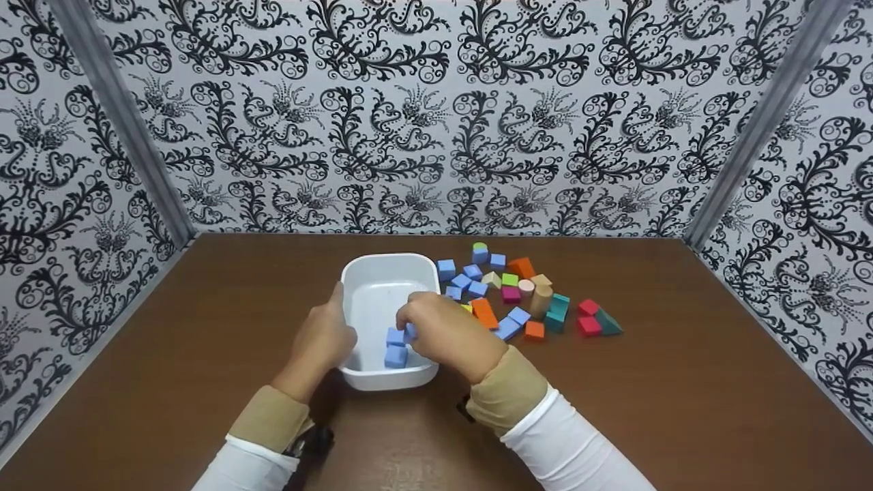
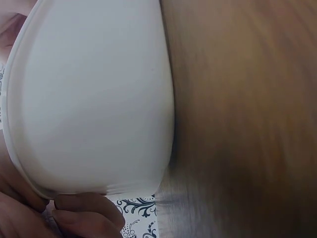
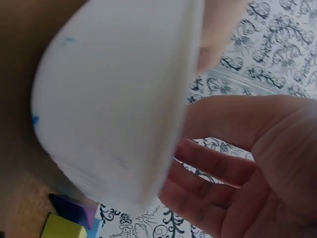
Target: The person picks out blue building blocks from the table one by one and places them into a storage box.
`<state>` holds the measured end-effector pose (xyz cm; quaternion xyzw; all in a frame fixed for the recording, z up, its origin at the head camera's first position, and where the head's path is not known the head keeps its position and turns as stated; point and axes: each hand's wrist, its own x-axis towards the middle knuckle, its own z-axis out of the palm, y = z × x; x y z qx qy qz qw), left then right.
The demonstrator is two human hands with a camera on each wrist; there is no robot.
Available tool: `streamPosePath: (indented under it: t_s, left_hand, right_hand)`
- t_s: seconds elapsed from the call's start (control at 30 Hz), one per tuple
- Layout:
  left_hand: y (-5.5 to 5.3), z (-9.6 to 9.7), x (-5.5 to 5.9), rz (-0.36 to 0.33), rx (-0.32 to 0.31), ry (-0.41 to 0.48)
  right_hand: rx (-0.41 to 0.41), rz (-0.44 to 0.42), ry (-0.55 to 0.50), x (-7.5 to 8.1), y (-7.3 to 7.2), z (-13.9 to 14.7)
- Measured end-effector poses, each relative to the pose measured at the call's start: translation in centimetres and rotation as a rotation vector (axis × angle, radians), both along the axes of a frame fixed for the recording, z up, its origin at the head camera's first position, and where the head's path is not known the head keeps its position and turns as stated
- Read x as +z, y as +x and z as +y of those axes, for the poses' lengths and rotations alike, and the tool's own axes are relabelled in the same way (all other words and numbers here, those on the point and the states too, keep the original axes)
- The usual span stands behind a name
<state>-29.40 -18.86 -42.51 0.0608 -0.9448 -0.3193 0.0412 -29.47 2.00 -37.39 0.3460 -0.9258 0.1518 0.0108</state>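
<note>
A white plastic container (image 1: 372,310) stands on the table. At its left side my left hand (image 1: 324,334) grips the wall, the index finger along the rim; its curled fingers (image 2: 86,213) show outside the wall in the left wrist view. My right hand (image 1: 443,327) reaches over the right rim into the container and pinches a blue block (image 1: 410,333), mostly covered by the fingers. Two more blue blocks (image 1: 395,356) lie on the container floor just beside it. In the right wrist view, the container wall hides the fingertips of the right hand (image 3: 233,168).
Right of the container lies a loose spread of wooden blocks: several blue ones (image 1: 477,289), an orange block (image 1: 485,314), a tan cylinder (image 1: 541,301), teal blocks (image 1: 556,320), and red blocks (image 1: 589,326) by a green triangle (image 1: 608,322). A patterned wall (image 1: 436,157) closes the back of the table.
</note>
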Motion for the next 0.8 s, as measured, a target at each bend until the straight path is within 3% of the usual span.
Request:
streamPosePath:
  t_s: [0.27, 0.53, 0.6, 0.8]
  left_hand:
    - [0.0, -0.1, 0.0, 0.014, 0.002, -0.022]
    - [0.2, 0.0, -0.1, 0.022, 0.005, -0.031]
    - [0.2, 0.0, -0.2, 0.027, 0.008, -0.033]
    - [0.2, 0.0, -0.1, 0.026, 0.007, -0.031]
  right_hand:
    - [-0.025, 0.018, 0.089, -0.8, 0.1, -0.3]
    - [0.074, 0.091, 0.126, -1.7, -0.1, -0.2]
    - [0.091, 0.074, 0.123, -1.9, -0.3, -0.2]
    - [0.098, -0.087, 0.095, -2.2, -1.3, -0.3]
